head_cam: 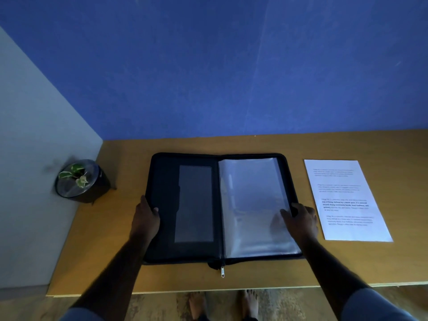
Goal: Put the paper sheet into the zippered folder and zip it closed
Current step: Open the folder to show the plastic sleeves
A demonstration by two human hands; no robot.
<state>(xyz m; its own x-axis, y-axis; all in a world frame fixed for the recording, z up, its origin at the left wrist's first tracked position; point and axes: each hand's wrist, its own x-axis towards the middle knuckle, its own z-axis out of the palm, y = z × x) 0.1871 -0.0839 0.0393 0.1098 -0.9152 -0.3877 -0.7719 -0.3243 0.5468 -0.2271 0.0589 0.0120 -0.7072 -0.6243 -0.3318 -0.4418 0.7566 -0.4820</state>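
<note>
A black zippered folder (162,181) lies spread flat on the wooden table, with a grey window pocket on its left half and clear plastic sleeves (252,205) on its right half. Its metal zipper pull (222,272) hangs at the near edge by the spine. My left hand (146,216) grips the folder's left edge, thumb on the inside cover. My right hand (301,218) holds the right edge, fingers resting on the sleeves. A white printed paper sheet (345,200) lies flat on the table to the right of the folder, untouched.
A small potted plant (80,179) in a dark pot stands at the table's far left corner. A blue wall (208,77) rises behind the table and a grey panel at the left. The table's near edge (208,289) runs just below the folder.
</note>
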